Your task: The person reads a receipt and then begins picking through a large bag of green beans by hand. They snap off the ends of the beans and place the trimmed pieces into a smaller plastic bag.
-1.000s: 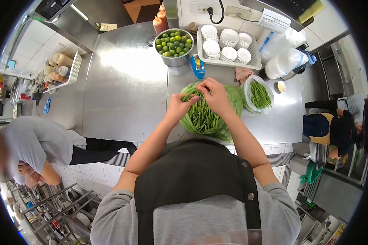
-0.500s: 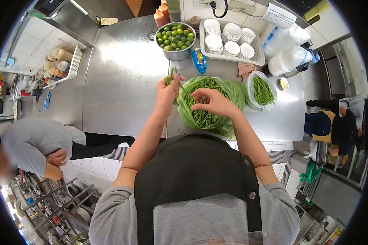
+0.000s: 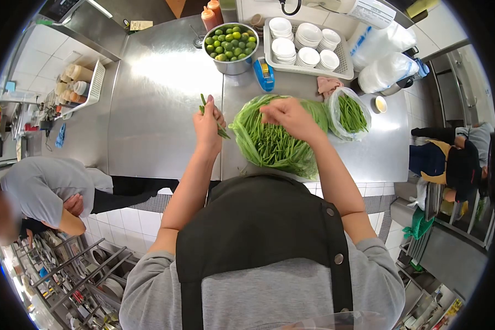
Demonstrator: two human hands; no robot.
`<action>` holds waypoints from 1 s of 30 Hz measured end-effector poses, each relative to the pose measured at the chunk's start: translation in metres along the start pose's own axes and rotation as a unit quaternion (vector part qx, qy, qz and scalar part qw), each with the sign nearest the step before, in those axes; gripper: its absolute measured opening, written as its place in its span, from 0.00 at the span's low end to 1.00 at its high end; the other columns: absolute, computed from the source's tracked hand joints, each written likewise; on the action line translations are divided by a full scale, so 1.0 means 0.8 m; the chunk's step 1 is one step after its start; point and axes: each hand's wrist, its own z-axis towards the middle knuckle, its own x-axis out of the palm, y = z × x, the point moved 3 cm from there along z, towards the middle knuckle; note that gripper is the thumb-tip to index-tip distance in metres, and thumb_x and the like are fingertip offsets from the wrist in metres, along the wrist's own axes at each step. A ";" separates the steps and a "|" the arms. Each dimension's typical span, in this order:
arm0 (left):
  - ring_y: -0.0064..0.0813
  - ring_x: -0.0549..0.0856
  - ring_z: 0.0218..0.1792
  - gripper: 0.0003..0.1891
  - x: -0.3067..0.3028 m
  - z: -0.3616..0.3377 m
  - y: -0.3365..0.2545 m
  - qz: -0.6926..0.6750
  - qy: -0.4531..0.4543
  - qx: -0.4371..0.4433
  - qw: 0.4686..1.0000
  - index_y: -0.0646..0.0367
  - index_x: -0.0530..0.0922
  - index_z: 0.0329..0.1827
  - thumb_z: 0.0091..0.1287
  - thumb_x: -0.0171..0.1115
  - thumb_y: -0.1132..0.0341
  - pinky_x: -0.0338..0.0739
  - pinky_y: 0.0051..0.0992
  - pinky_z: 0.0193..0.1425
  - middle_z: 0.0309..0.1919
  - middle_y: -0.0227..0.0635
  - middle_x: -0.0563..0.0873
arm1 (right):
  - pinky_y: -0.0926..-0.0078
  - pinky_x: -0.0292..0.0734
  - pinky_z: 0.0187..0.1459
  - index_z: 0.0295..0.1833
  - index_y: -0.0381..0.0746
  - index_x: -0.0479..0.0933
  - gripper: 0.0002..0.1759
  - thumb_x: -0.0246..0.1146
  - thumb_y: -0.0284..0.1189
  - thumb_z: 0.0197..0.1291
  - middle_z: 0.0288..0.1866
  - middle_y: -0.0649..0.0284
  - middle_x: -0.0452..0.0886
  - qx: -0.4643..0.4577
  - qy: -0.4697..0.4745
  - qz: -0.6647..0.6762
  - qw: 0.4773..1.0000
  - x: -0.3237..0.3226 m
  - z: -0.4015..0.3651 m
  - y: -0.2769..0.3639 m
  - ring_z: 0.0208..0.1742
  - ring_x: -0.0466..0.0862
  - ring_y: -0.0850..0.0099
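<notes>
Green beans point(image 3: 203, 104) stick out above and below my left hand point(image 3: 208, 125), whose fingers are wrapped round them over the steel table point(image 3: 165, 137). My right hand point(image 3: 289, 116) is over a large open plastic bag point(image 3: 246, 149) filled with green beans point(image 3: 269, 144). Its fingers are bent together near the upper part of the bag, and whatever they hold is too small to make out. To the right of this bag, a smaller clear bag point(image 3: 334, 125) holds more long beans point(image 3: 351, 114).
Behind the bags stand a pot of limes point(image 3: 232, 67), a blue tape dispenser point(image 3: 264, 77) and a grey crate point(image 3: 344, 71) of white dishes. A small cup point(image 3: 380, 104) is at the right. One person point(image 3: 55, 187) is at the left, others at the far right point(image 3: 451, 165).
My left hand has moved left, away from the large bag, with beans in it. My right hand has shifted slightly up, and its spread fingers have drawn together.
</notes>
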 end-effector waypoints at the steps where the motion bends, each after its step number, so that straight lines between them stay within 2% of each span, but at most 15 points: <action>1: 0.15 0.66 0.18 0.18 -0.002 -0.001 0.006 -0.019 0.014 -0.016 1.000 0.56 0.71 0.28 0.77 0.58 0.56 0.57 0.21 0.22 0.20 0.23 0.70 | 0.69 0.79 0.41 0.41 0.34 0.83 0.10 0.70 0.31 0.62 0.36 0.58 0.85 0.009 0.004 -0.109 0.994 0.003 -0.002 -0.011 0.35 0.84 0.68; 3: 0.15 0.67 0.20 0.17 0.002 -0.007 0.014 -0.030 0.015 -0.040 0.999 0.59 0.75 0.31 0.77 0.59 0.58 0.59 0.21 0.23 0.22 0.24 0.71 | 0.62 0.80 0.44 0.40 0.35 0.82 0.12 0.72 0.32 0.58 0.37 0.57 0.84 0.023 0.012 -0.322 0.946 0.014 -0.005 -0.033 0.38 0.85 0.60; 6: 0.15 0.68 0.22 0.14 0.018 -0.021 0.021 -0.001 0.002 -0.066 0.998 0.64 0.79 0.38 0.76 0.60 0.61 0.60 0.20 0.25 0.23 0.25 0.73 | 0.57 0.79 0.47 0.37 0.36 0.79 0.12 0.73 0.30 0.53 0.39 0.56 0.81 -0.067 -0.034 -0.265 0.961 0.037 -0.013 -0.043 0.44 0.83 0.52; 7: 0.15 0.69 0.22 0.13 0.019 -0.022 0.024 0.011 0.015 -0.072 0.997 0.66 0.80 0.41 0.76 0.61 0.62 0.61 0.20 0.25 0.24 0.25 0.73 | 0.58 0.79 0.48 0.36 0.36 0.77 0.13 0.74 0.29 0.51 0.39 0.57 0.78 -0.051 -0.025 -0.269 0.962 0.046 -0.014 -0.042 0.47 0.83 0.55; 10: 0.13 0.68 0.21 0.12 0.008 -0.013 0.037 0.058 0.070 -0.085 0.992 0.68 0.82 0.46 0.74 0.63 0.65 0.59 0.18 0.25 0.21 0.21 0.71 | 0.57 0.79 0.48 0.36 0.36 0.77 0.12 0.73 0.28 0.51 0.39 0.56 0.80 -0.036 -0.056 -0.303 0.950 0.069 -0.013 -0.046 0.46 0.83 0.54; 14: 0.12 0.66 0.19 0.10 0.020 -0.020 0.032 0.192 0.106 -0.088 0.972 0.66 0.84 0.47 0.69 0.68 0.68 0.58 0.18 0.23 0.18 0.16 0.69 | 0.56 0.79 0.49 0.37 0.35 0.79 0.06 0.66 0.27 0.58 0.37 0.52 0.81 -0.031 -0.105 -0.285 0.952 0.061 -0.017 -0.047 0.45 0.83 0.52; 15: 0.12 0.65 0.19 0.09 0.028 -0.025 0.031 0.230 0.113 -0.083 0.963 0.66 0.85 0.47 0.68 0.69 0.69 0.58 0.18 0.23 0.17 0.16 0.69 | 0.56 0.78 0.48 0.37 0.34 0.80 0.06 0.64 0.26 0.61 0.37 0.51 0.80 -0.067 -0.126 -0.287 0.947 0.054 -0.020 -0.039 0.44 0.82 0.51; 18: 0.11 0.64 0.20 0.10 0.045 -0.028 0.044 0.405 0.192 0.069 0.891 0.62 0.87 0.47 0.63 0.73 0.71 0.61 0.20 0.23 0.19 0.17 0.73 | 0.56 0.78 0.47 0.37 0.34 0.80 0.05 0.63 0.25 0.61 0.37 0.51 0.80 -0.109 -0.167 -0.264 0.944 0.033 -0.027 -0.011 0.43 0.82 0.51; 19: 0.11 0.66 0.22 0.09 0.048 -0.024 0.049 0.450 0.206 0.117 0.861 0.60 0.89 0.44 0.60 0.75 0.71 0.65 0.21 0.25 0.19 0.21 0.76 | 0.55 0.76 0.46 0.37 0.33 0.79 0.05 0.63 0.25 0.62 0.37 0.51 0.80 -0.110 -0.174 -0.256 0.944 0.028 -0.030 0.000 0.42 0.81 0.51; 22: 0.12 0.69 0.24 0.09 0.057 -0.020 0.054 0.496 0.141 0.153 0.843 0.61 0.89 0.42 0.60 0.76 0.70 0.68 0.23 0.27 0.20 0.26 0.80 | 0.58 0.76 0.43 0.36 0.33 0.78 0.06 0.64 0.25 0.62 0.34 0.51 0.79 -0.126 -0.191 -0.236 0.945 0.015 -0.036 0.028 0.40 0.80 0.51; 25: 0.13 0.74 0.25 0.08 0.079 -0.033 0.026 0.427 0.177 0.243 0.853 0.62 0.89 0.40 0.61 0.75 0.70 0.70 0.24 0.27 0.22 0.31 0.84 | 0.66 0.75 0.39 0.35 0.33 0.78 0.05 0.66 0.24 0.60 0.31 0.57 0.78 -0.116 -0.192 -0.159 0.962 0.005 -0.034 0.029 0.36 0.80 0.60; 26: 0.14 0.75 0.26 0.07 0.078 -0.032 0.026 0.427 0.183 0.263 0.846 0.62 0.89 0.40 0.62 0.75 0.70 0.71 0.24 0.27 0.23 0.31 0.85 | 0.70 0.74 0.39 0.36 0.34 0.79 0.04 0.66 0.23 0.59 0.31 0.60 0.78 -0.095 -0.162 -0.023 0.982 0.003 -0.033 0.025 0.35 0.79 0.65; 28: 0.16 0.79 0.26 0.07 0.074 -0.027 0.022 0.427 0.192 0.303 0.830 0.63 0.89 0.38 0.63 0.74 0.69 0.72 0.24 0.27 0.25 0.31 0.86 | 0.78 0.72 0.37 0.38 0.35 0.80 0.04 0.67 0.20 0.57 0.30 0.65 0.77 -0.050 -0.089 0.247 0.964 0.000 -0.033 0.015 0.32 0.77 0.77; 30: 0.15 0.77 0.24 0.06 0.066 -0.020 0.021 0.298 0.161 0.185 0.923 0.64 0.88 0.41 0.66 0.71 0.69 0.69 0.22 0.25 0.27 0.29 0.86 | 0.79 0.72 0.38 0.38 0.37 0.81 0.05 0.69 0.20 0.55 0.32 0.67 0.78 -0.039 -0.144 0.261 0.954 -0.008 -0.031 0.006 0.33 0.77 0.78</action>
